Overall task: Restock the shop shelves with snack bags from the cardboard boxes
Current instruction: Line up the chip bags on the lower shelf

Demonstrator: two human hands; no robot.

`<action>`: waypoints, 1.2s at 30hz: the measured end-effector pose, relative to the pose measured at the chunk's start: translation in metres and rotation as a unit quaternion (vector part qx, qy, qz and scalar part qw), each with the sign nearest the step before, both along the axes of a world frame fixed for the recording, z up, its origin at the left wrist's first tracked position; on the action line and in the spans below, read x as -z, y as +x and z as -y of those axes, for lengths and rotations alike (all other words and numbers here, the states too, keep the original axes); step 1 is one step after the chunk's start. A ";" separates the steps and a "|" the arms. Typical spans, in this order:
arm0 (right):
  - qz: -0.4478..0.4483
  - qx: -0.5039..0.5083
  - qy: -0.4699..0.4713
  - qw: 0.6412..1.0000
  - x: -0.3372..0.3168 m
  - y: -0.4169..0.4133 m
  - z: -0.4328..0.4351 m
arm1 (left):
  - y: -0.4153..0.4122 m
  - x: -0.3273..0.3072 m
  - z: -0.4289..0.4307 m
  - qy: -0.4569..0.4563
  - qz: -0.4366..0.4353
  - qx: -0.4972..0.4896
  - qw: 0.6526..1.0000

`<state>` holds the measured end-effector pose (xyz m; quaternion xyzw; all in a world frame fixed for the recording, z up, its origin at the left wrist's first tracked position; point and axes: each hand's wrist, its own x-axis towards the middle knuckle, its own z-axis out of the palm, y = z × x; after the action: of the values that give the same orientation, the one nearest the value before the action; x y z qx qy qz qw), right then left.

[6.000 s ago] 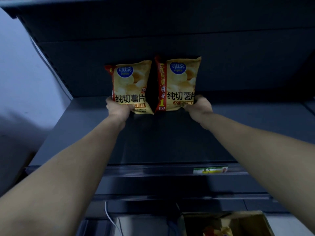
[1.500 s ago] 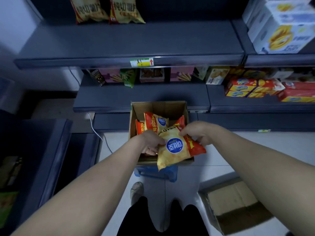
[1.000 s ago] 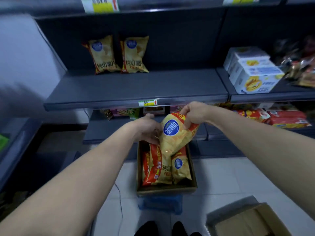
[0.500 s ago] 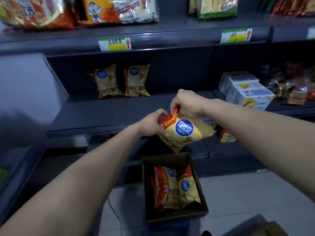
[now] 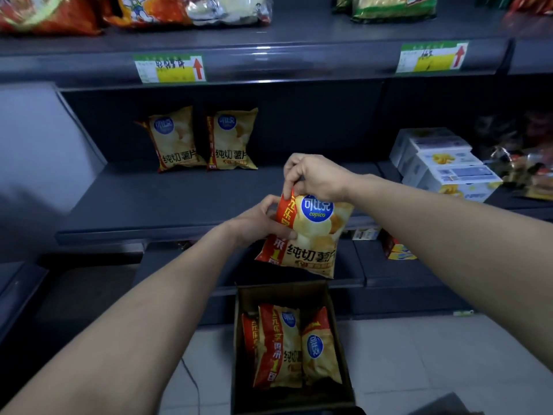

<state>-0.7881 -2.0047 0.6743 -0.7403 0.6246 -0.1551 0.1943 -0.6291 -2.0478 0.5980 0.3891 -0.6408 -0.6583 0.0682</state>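
Snack bag: your yellow-and-red snack bag (image 5: 311, 232) hangs in the air between both hands, in front of the middle shelf's front edge and above the cardboard box.
Right hand: your right hand (image 5: 317, 178) pinches the bag's top seam near its left corner, fingers curled down over it.
Left hand: your left hand (image 5: 257, 223) grips the bag's left edge, with the thumb on the printed face.
Long axis: it runs top to bottom, close to upright, with the bottom swung a little to the left and the print facing you.
Shelf: the dark shelf (image 5: 167, 202) lies beyond the bag, and two standing bags (image 5: 232, 139) lean side by side against its back wall.
Deciding relation: the bare spot just right of the standing bags lies up and away from the held bag, slightly to the left. You will likely have to carry the bag forward and up, upright.
Nearer hand: your right hand is higher and closer to that spot.
Cardboard box: the cardboard box (image 5: 281, 287) sits on the floor below, with boxed bags (image 5: 287, 345) upright inside.
Around: white cartons (image 5: 443, 166) stand on the shelf to the right, and a price tag (image 5: 170, 68) is on the shelf edge above.
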 end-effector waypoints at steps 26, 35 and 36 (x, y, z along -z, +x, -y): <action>0.378 0.274 0.151 0.871 0.069 -0.085 0.090 | -0.080 -0.005 0.122 -0.072 -0.125 -0.253 0.957; 0.338 0.284 0.050 0.896 0.100 -0.097 0.166 | -0.112 0.030 0.185 -0.143 -0.078 -0.271 0.949; 0.333 0.282 0.045 0.899 0.103 -0.098 0.173 | -0.114 0.034 0.191 -0.146 -0.076 -0.282 0.945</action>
<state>-0.8858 -2.1777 0.5709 -0.4288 0.7121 -0.4130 0.3721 -0.7435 -2.2391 0.5637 0.4887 -0.5868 -0.5387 0.3559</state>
